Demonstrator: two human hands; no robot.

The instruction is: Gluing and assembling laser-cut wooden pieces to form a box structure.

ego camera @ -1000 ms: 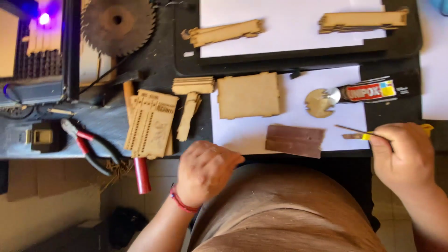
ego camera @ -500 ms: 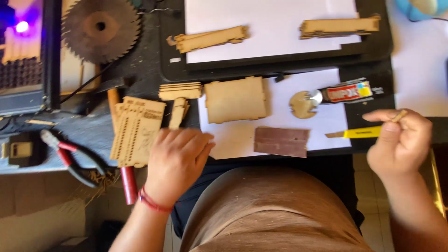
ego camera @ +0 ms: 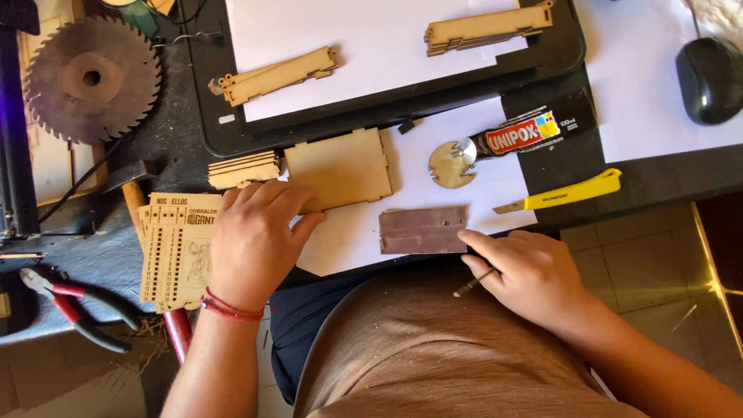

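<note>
The right hand (ego camera: 534,279) pinches a thin stick (ego camera: 474,284), its forefinger touching the brown slab (ego camera: 423,229) just ahead. The left hand (ego camera: 255,236) lies flat, fingers spread over an engraved sheet (ego camera: 176,248), fingertips on the plywood panel (ego camera: 340,166). The panel looks light, stiff and snappable; best gripped by its edges.

The right hand (ego camera: 534,279) has left the yellow cutter (ego camera: 565,192), now lying alone at 1 o'clock of it, and come down beside the brown slab (ego camera: 423,229), pinching a thin stick (ego camera: 474,283). The left hand (ego camera: 255,236) has slid up onto the square wooden panel (ego camera: 340,166).
</note>
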